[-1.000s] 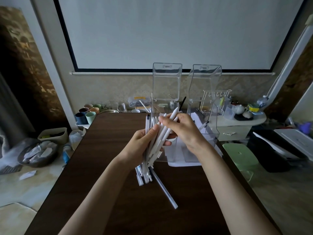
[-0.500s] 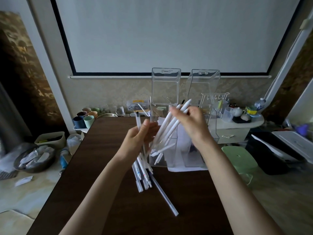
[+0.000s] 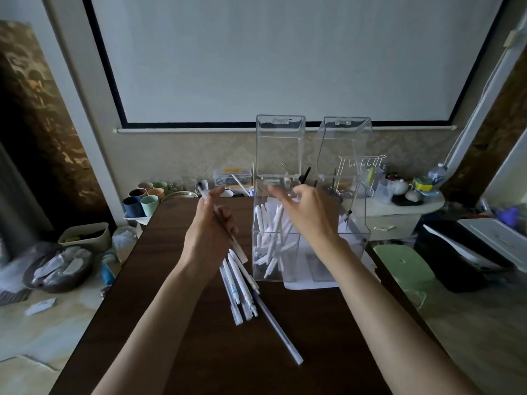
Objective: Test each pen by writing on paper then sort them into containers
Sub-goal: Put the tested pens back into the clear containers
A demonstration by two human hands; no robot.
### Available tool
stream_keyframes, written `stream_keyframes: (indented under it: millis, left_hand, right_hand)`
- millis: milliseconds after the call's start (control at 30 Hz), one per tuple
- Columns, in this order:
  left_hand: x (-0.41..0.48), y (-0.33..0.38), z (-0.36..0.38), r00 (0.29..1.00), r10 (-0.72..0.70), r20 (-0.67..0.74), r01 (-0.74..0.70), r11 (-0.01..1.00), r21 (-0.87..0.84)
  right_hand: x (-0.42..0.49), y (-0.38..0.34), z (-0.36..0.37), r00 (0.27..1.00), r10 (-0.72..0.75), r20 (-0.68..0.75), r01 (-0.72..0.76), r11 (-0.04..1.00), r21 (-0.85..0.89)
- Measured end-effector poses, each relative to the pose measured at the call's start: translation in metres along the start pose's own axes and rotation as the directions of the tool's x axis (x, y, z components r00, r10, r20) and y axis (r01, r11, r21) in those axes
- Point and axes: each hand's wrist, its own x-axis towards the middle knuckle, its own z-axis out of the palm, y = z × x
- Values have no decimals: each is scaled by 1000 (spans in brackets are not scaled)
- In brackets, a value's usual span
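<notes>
The left hand (image 3: pixel 209 232) grips 1 slim pen (image 3: pixel 236 248), which slants from the thumb down past the wrist. The right hand (image 3: pixel 310 215) hovers with fingers loosely spread, holding nothing, above the mouth of the left clear container (image 3: pixel 291 269), where many white pens (image 3: pixel 272 238) lean in a jumble. The right clear container (image 3: pixel 360 212) stands just beside it. Both lids are raised upright. The 2 containers sit on a white paper sheet (image 3: pixel 308 284) on the dark wooden table (image 3: pixel 171 309). A small heap of loose pens (image 3: pixel 238 286) lies on the table below the left hand, and 1 long pen (image 3: pixel 281 336) lies apart, nearer the camera.
</notes>
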Motion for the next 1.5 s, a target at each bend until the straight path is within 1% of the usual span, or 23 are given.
stream_keyframes:
  millis: [33, 67, 133, 200, 267, 367, 433, 533, 600, 667, 800, 867, 900, 967, 1033, 1067, 1133, 1200, 1233, 1300, 1367, 1433, 1500]
  left_hand:
    - [0, 0, 2, 1000, 18, 14, -18, 1000, -4]
    - [0, 0, 6, 999, 34, 41, -33, 999, -22]
    - [2, 0, 14, 990, 63, 123, -49, 993, -106]
    - [8, -2, 30, 973, 91, 211, -62, 988, -144]
    - [15, -6, 54, 954, 102, 281, -73, 991, -114]
    - [26, -21, 97, 946, 87, 312, -78, 996, -40]
    - [33, -36, 120, 946, 62, 317, -82, 995, 50]
    - [39, -58, 136, 950, 23, 311, -106, 962, 252]
    - [39, -66, 139, 945, -6, 326, -135, 903, 407]
    - [37, -65, 137, 942, 1, 336, -180, 846, 503]
    - [20, -45, 118, 926, 92, 365, -280, 816, 505]
    - [2, -33, 91, 920, 106, 378, -300, 812, 501]
    - [-8, -29, 72, 918, 105, 383, -311, 791, 527]
    - [-29, -23, 26, 936, 84, 343, -292, 728, 620]
    - [-47, -20, -23, 969, 64, 238, -222, 648, 729]
    - [-52, -22, -46, 984, 57, 166, -168, 581, 796]
    - [-57, -28, -87, 1000, 25, 2, -12, 434, 901]
    - [-58, -37, -112, 991, -30, -131, 133, 376, 917]
    - [-58, -43, -118, 987, -41, -154, 158, 353, 922]
    - [-56, -52, -121, 989, -34, -146, 150, 263, 953]
    - [-50, -59, -115, 988, -25, -149, 151, 197, 969]
    - [-41, -66, -106, 980, -22, -196, 197, 160, 967]
    - [-32, -75, -93, 962, -24, -272, 273, 107, 956]
  right_hand:
    - [-6, 3, -6, 998, 18, -56, -15, 998, 56]
    - [-11, 8, -15, 992, 46, -120, -27, 987, 156]
    - [-20, 22, -32, 968, 132, -214, -48, 931, 361]
    - [-30, 42, -47, 938, 228, -261, -90, 887, 452]
    - [-42, 64, -56, 910, 285, -300, -142, 896, 421]
    - [-65, 101, -60, 901, 286, -326, -213, 947, 242]
    - [-81, 119, -58, 914, 280, -293, -238, 956, 170]
    - [-101, 129, -53, 940, 268, -209, -251, 962, 104]
    - [-110, 128, -50, 961, 235, -148, -231, 972, 43]
    - [-118, 125, -47, 973, 221, -73, -220, 975, 18]
    - [-129, 115, -37, 971, 239, 3, -239, 970, 40]
    - [-134, 108, -30, 980, 198, 21, -199, 977, 70]
    - [-136, 105, -26, 986, 162, 40, -165, 982, 88]
    - [-139, 96, -16, 989, 80, 123, -93, 990, 109]
    - [-141, 83, -2, 977, 19, 212, -42, 994, 102]
    - [-141, 76, 6, 971, 7, 240, -30, 995, 94]
    - [-139, 59, 24, 959, 10, 282, -32, 997, 71]
    - [-138, 41, 42, 936, 31, 351, -47, 998, 38]
    - [-139, 33, 50, 918, 46, 393, -53, 999, 9]
    - [-141, 22, 61, 890, 71, 450, -34, 995, -89]
    - [-143, 19, 65, 883, 85, 462, -19, 989, -146]
    - [-144, 21, 63, 873, 119, 473, -63, 989, -133]
    - [-145, 25, 58, 855, 138, 500, -97, 989, -107]
